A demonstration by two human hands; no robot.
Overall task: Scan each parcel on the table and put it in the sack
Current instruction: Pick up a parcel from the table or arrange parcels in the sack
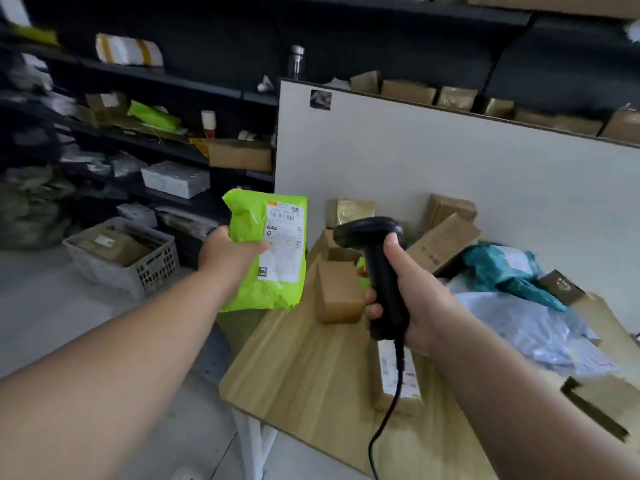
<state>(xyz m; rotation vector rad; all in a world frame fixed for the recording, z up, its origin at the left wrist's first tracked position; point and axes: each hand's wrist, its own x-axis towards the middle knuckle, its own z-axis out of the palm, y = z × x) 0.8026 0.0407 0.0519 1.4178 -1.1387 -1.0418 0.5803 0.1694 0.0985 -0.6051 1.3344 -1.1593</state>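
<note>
Left hand (230, 252) grips green parcel (266, 251); right hand (412, 292) grips scanner (379, 268).

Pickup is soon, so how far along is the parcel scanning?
Done: unclear, no sack in view. In hand: the left hand holds a green parcel, the right hand grips the scanner. Left: brown boxes, a teal bag and white bags lie on the table.

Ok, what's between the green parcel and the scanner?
In the head view, only small cardboard boxes on the table show in the gap between the green parcel and the scanner.
</note>
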